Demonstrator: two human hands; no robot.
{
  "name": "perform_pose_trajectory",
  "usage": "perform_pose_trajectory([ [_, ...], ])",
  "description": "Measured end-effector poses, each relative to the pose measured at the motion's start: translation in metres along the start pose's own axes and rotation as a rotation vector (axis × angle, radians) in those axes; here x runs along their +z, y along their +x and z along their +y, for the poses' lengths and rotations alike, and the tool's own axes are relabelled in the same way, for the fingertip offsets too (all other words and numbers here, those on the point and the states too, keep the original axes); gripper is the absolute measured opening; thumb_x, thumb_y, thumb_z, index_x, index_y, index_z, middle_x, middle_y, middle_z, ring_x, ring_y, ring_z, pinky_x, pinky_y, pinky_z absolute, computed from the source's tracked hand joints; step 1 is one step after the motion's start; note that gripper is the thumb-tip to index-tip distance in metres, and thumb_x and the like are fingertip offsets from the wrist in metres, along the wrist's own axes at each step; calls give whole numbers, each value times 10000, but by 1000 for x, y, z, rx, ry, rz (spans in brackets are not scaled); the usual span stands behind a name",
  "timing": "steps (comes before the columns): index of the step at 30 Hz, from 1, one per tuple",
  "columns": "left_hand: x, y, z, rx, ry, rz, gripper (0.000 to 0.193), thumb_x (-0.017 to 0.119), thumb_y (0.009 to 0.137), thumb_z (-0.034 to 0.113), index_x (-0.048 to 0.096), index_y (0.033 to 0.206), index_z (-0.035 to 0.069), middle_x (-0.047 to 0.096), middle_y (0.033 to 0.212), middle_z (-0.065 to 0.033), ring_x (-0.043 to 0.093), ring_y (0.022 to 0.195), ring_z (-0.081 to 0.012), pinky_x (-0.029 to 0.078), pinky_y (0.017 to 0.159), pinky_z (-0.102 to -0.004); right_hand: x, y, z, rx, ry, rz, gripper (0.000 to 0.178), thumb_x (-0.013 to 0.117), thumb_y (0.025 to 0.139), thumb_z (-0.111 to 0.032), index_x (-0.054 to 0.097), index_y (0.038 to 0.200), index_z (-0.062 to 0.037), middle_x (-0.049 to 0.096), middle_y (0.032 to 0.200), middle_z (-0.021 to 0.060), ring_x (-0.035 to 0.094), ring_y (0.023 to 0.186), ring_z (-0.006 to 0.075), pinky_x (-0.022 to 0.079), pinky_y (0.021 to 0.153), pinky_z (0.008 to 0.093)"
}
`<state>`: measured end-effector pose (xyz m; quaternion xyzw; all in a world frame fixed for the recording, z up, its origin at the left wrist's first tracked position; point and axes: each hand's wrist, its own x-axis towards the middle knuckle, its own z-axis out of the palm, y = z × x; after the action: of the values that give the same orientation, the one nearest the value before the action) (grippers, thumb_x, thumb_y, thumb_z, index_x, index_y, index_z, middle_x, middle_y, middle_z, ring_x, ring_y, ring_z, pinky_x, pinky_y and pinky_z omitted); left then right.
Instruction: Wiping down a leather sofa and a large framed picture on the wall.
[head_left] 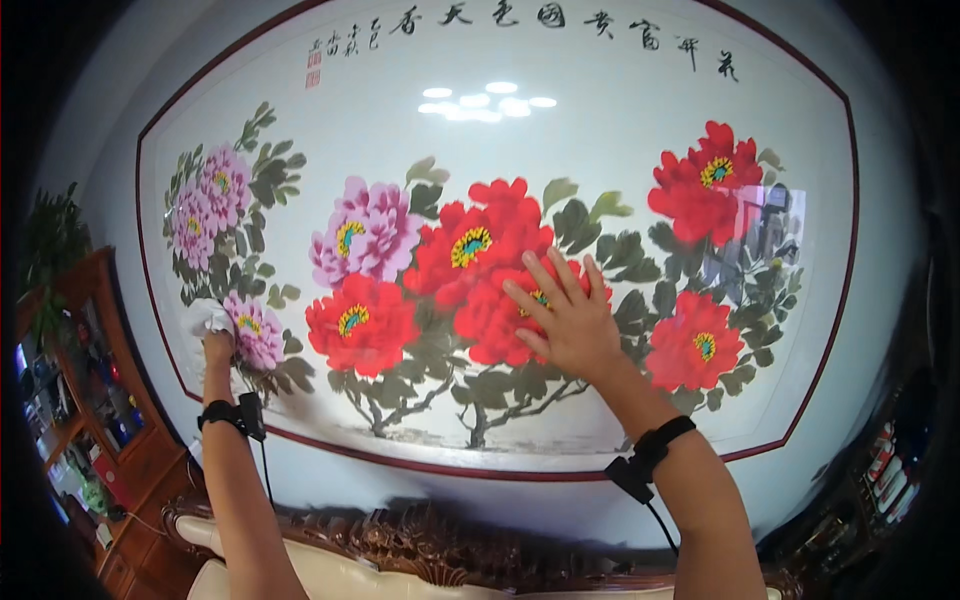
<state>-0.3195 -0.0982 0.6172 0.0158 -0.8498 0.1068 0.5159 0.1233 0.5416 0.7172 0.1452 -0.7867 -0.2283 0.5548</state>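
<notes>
A large framed painting [560,120] of red and pink peonies hangs on the wall in front of me, behind shiny glass. My left hand [218,345] is closed on a crumpled white cloth [208,317], held against the glass by the lower left pink flower. The cloth hides part of the leaves there. My right hand [572,318] lies flat with fingers spread over a red flower right of the middle, holding nothing. Each forearm wears a black strap with a small device and a cable.
Below the dark red frame [480,474] stands a cream sofa [345,575] with a carved dark wood back [420,540]. A wooden glass-door cabinet [105,350] and a green plant [58,235] are at the left. Shelved bottles [888,470] show at the right.
</notes>
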Motion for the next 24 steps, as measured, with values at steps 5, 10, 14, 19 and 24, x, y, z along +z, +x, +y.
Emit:
perform_pose_trajectory([
  [5, -96, -45, 161, -402, -1054, 267, 413, 579, 866, 146, 577, 1258, 15, 583, 1270, -201, 521, 1222, -347, 386, 1033, -408, 14, -4, 1, 2, -51, -57, 620, 617, 837, -454, 468, 1408, -265, 322, 1541, 74, 296, 1411, 299, 224, 1122, 576],
  [10, -256, -66, 262, 1, -929, 387, 579, 626, 775, 98, 574, 1345, 183, 414, 1440, -242, 300, 1386, -422, 204, 1149, -486, 9, -1, -1, -6, -27, -47, 618, 604, 853, -447, 443, 1425, -275, 295, 1554, 66, 279, 1419, 302, 206, 1126, 578],
  [14, -325, -106, 331, 395, -852, 382, 629, 653, 701, 34, 610, 1292, 244, 421, 1456, -128, 228, 1433, -409, 206, 1117, -607, 12, -2, 0, -9, -57, -49, 635, 593, 869, -446, 404, 1450, -276, 275, 1562, 59, 259, 1426, 300, 215, 1123, 581],
  [19, -361, -174, 369, 632, -994, 129, 639, 663, 653, -20, 625, 1252, 197, 401, 1485, -81, 223, 1443, -371, 244, 1125, -566, 4, -11, -13, 5, -78, -51, 635, 610, 866, -406, 399, 1450, -276, 275, 1562, 68, 271, 1421, 311, 226, 1129, 562],
  [24, -365, -228, 370, 755, -935, -24, 555, 646, 722, 26, 631, 1251, 194, 391, 1506, -23, 233, 1451, -292, 247, 1140, -527, -21, -63, -24, -68, 8, -277, 684, 710, 791, -280, 440, 1419, -252, 296, 1548, 82, 274, 1424, 309, 235, 1140, 528],
])
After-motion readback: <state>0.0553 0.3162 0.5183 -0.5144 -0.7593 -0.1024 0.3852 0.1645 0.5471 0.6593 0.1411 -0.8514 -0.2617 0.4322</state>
